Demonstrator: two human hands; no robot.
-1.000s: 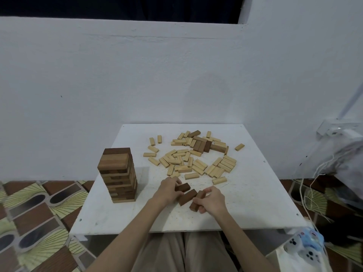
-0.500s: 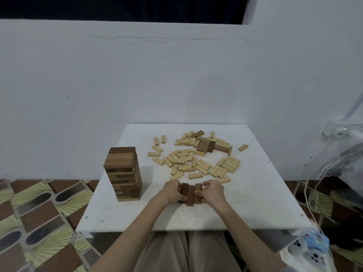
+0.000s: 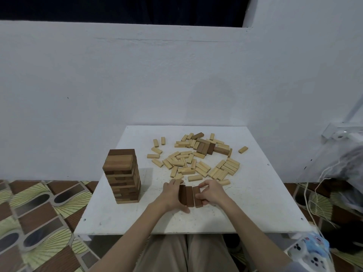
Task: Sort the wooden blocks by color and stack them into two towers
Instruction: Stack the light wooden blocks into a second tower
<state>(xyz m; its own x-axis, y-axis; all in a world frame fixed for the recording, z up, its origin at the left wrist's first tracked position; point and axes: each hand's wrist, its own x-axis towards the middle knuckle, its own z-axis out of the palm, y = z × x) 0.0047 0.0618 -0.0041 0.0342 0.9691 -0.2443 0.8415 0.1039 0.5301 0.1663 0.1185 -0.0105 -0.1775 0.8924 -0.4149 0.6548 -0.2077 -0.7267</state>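
I press three dark brown wooden blocks (image 3: pixel 190 195) side by side between my hands, left hand (image 3: pixel 172 195) and right hand (image 3: pixel 211 193) gripping the outer sides. Their long axes point away from me. The tall dark wooden tower (image 3: pixel 122 175) stands to my left on the white bench (image 3: pixel 255 203), nearer my left hand.
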